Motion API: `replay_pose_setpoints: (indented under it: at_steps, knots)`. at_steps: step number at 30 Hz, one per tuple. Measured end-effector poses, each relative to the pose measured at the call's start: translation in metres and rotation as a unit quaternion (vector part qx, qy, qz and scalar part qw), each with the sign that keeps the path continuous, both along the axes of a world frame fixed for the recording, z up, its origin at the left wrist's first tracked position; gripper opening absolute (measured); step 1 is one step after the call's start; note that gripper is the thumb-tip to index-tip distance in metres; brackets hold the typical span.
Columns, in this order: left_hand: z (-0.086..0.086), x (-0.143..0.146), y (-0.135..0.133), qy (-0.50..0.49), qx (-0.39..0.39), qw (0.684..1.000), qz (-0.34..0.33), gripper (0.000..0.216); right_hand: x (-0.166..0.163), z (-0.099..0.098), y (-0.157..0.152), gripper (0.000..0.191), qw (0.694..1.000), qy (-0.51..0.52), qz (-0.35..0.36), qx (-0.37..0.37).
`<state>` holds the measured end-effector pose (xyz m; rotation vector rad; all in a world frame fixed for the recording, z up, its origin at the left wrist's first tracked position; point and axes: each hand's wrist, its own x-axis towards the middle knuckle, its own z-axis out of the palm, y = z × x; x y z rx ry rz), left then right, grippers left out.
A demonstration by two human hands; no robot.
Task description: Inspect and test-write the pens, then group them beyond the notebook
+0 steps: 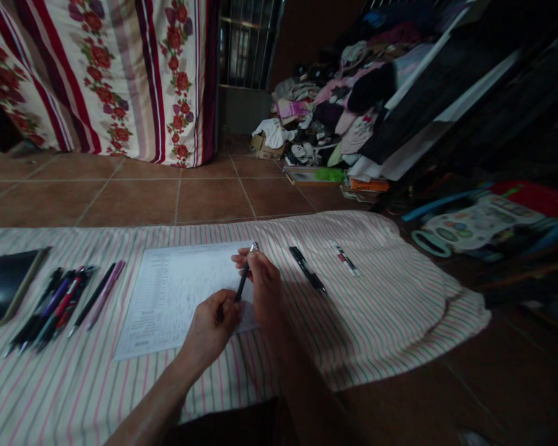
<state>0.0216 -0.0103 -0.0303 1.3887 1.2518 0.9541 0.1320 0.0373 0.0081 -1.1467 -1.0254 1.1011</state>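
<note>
A dark pen (243, 283) with a silvery upper end slants between my two hands above a printed paper sheet (167, 297). My left hand (214, 319) is closed around its lower end. At the upper end, the thumb and fingers of my right hand (264, 282) grip the silvery part. The sheet lies flat on a striped cloth (376, 310), partly hidden by both hands. To the right of my right hand lies a black pen (308, 269), and farther right a white pen (346, 259) with dark and red marks.
Left of the sheet are a pink pen (106, 294), a black pen (92, 299) and a bunch of several pens (56, 306). A dark-screened device (9, 288) sits at the far left. Beyond are tiled floor (209, 195), a floral curtain (134, 80) and piled clothes (335, 111).
</note>
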Motion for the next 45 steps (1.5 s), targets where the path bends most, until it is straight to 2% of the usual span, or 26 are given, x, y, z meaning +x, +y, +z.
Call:
replay_pose_setpoints:
  at_steps: [8, 15, 21, 26, 36, 45]
  knots:
    - [-0.005, 0.002, -0.002, -0.031, -0.019, 0.999, 0.040, 0.023, -0.002, -0.001, 0.000, 0.033, 1.000, 0.025, 0.007, -0.006]
    - [0.005, 0.000, 0.002, -0.143, -0.086, 0.986, 0.004, 0.030, -0.001, -0.005, 0.002, 0.033, 0.998, 0.059, 0.006, -0.004]
    - [0.022, -0.005, 0.003, -0.197, -0.115, 0.974, -0.014, 0.040, 0.003, -0.006, 0.005, 0.034, 0.990, 0.115, -0.063, -0.053]
    - [0.021, -0.004, 0.001, -0.198, -0.130, 0.971, -0.018, 0.043, 0.006, -0.005, 0.006, 0.034, 0.984, 0.137, -0.092, -0.062]
    - [0.018, 0.001, 0.003, -0.189, -0.132, 0.973, 0.010, 0.043, 0.005, -0.007, 0.004, 0.038, 0.993, 0.091, -0.052, -0.050]
    - [0.016, 0.002, 0.004, -0.217, -0.109, 0.970, 0.027, 0.042, 0.005, -0.011, 0.005, 0.050, 0.998, 0.008, -0.057, 0.007]
